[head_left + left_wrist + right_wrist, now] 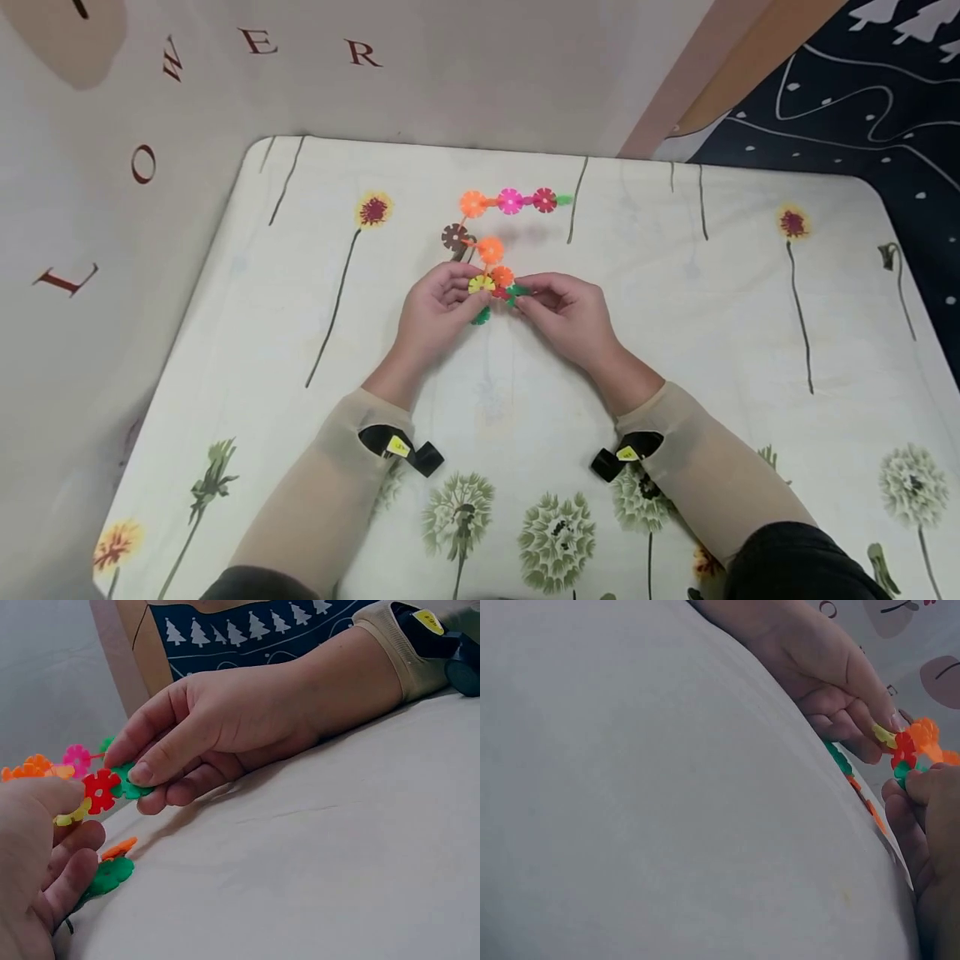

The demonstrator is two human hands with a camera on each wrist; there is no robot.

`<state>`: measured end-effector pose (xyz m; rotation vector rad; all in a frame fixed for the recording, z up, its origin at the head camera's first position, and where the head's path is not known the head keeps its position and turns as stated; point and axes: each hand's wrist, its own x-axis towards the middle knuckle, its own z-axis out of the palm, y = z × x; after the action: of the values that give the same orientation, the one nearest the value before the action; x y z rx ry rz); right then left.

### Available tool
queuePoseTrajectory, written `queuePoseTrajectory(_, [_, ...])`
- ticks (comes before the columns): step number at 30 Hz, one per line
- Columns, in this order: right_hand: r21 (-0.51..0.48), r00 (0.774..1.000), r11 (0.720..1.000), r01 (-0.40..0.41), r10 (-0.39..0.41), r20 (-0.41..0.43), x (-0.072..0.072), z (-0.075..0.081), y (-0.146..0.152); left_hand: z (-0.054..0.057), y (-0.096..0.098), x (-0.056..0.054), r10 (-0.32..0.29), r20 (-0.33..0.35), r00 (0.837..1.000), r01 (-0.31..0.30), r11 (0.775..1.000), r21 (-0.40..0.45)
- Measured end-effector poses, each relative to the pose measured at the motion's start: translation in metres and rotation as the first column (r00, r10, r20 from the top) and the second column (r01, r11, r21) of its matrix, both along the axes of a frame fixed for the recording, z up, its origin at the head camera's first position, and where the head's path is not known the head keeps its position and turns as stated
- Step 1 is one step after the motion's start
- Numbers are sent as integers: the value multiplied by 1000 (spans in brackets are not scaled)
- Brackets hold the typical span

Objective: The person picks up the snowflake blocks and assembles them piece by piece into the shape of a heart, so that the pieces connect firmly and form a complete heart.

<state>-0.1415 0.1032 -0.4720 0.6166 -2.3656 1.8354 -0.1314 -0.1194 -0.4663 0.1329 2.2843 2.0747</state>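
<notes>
A chain of interlocking plastic flower discs runs across the cloth in front of me. My left hand (441,307) pinches the chain at its yellow disc (482,285). My right hand (573,315) pinches a green disc (129,781), which meets the red disc (100,790) beside the yellow one. Orange discs (491,249) and a brown disc (453,237) lead away from the hands to a row with a pink disc (511,201) and a crimson disc (545,200). Another green disc (111,876) shows low by the left fingers, partly covered, with an orange piece (120,848) behind it.
A white cloth (712,333) printed with flowers and dandelions covers the table. Behind it stands a pale wall (480,92) with printed letters. On the far right hangs a dark panel (840,117) with white trees and lines.
</notes>
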Motion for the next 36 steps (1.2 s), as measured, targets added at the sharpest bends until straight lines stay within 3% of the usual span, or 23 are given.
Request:
queuePoseTrajectory(7, [-30, 999, 999, -25, 26, 39, 4, 2, -3, -3, 2, 1, -70, -55, 996, 67, 996, -59])
queuePoseTrajectory(13, [-10, 996, 998, -65, 65, 54, 6, 2, -6, -2, 2, 1, -80, -54, 995, 76, 995, -68])
queuePoseTrajectory(21, [74, 993, 991, -113, 111, 33, 6, 4, -6, -1, -1, 0, -69, -38, 997, 71, 997, 35])
queuePoseTrajectory(28, [140, 994, 985, -100, 105, -30, 5, 3, -3, 1, -2, -1, 15, 27, 1000, -18, 991, 130])
queuePoseTrajectory(32, [241, 980, 958, -156, 181, -86, 3, 1, -1, 0, -3, -2, 48, 18, 999, -50, 988, 147])
queuePoseTrajectory(36, [339, 944, 907, -248, 305, -124, 3, 0, 0, -2, -4, -3, 70, 18, 997, -72, 985, 158])
